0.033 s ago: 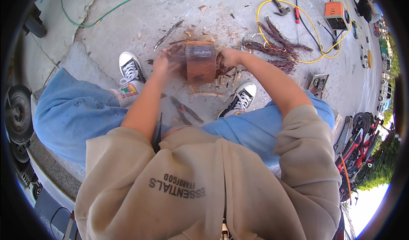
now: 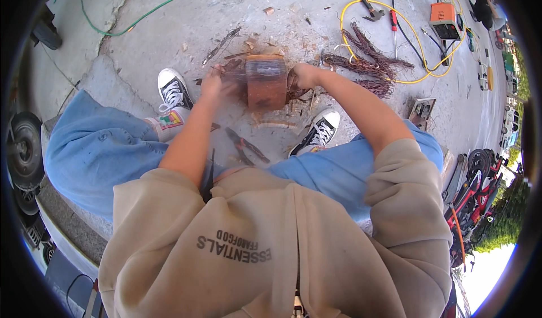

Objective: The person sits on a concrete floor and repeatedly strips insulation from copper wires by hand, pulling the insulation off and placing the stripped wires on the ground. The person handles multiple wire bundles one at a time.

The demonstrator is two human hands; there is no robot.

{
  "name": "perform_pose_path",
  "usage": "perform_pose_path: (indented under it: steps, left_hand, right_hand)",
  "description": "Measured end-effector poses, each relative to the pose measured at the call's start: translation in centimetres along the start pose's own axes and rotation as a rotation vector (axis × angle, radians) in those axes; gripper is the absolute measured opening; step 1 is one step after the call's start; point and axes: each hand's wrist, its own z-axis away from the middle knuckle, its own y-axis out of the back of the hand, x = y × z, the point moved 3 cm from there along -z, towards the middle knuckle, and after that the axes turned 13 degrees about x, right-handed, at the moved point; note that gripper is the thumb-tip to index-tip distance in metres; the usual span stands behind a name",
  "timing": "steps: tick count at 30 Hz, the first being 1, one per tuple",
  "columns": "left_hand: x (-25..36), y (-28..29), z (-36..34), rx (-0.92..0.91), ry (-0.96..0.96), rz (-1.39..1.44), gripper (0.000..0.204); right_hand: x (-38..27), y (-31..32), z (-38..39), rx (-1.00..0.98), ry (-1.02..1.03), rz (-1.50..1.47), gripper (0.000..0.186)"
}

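Observation:
A rusty, block-shaped laminated metal core [image 2: 266, 89] lies on the concrete between my feet, with dark windings [image 2: 292, 89] out of its sides. My left hand [image 2: 213, 81] is at its left beside brown torn strips [image 2: 230, 68]; its fingers are smeared by motion. My right hand [image 2: 305, 75] is closed on the windings at the right side. Reddish-brown wire bundles [image 2: 375, 64] lie to the right. Pliers [image 2: 248, 148] lie below the core, between my legs.
Around the work are a hammer [image 2: 366, 1], red-handled screwdriver [image 2: 394, 24], yellow hose [image 2: 412, 81], orange box-like device [image 2: 442, 14], green hose [image 2: 116, 33], small framed metal piece [image 2: 420, 112] and debris. A wheel [image 2: 23, 151] stands at left, bike-like machines [image 2: 480, 185] at right.

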Motion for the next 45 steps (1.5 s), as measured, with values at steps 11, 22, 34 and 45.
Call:
perform_pose_path:
  steps: [11, 22, 34, 45]
  left_hand:
    - [-1.3, -2.2, 3.3, -0.009, -0.161, 0.022, 0.057]
    - [10.7, -3.9, 19.6, 0.000, -1.031, -0.179, 0.021]
    - [3.9, -4.2, 9.4, -0.107, -0.354, -0.303, 0.034]
    - [-1.3, -4.3, 5.1, -0.262, -0.046, -0.258, 0.031]
  right_hand:
    - [-4.2, 0.6, 0.9, 0.171, -0.006, 0.319, 0.023]
    - [-18.2, 4.4, 2.6, 0.373, 0.487, -0.264, 0.088]
    - [-2.1, 7.6, 7.6, 0.513, 0.026, 0.140, 0.059]
    - [3.2, -1.1, 8.4, -0.118, -0.672, -0.371, 0.035]
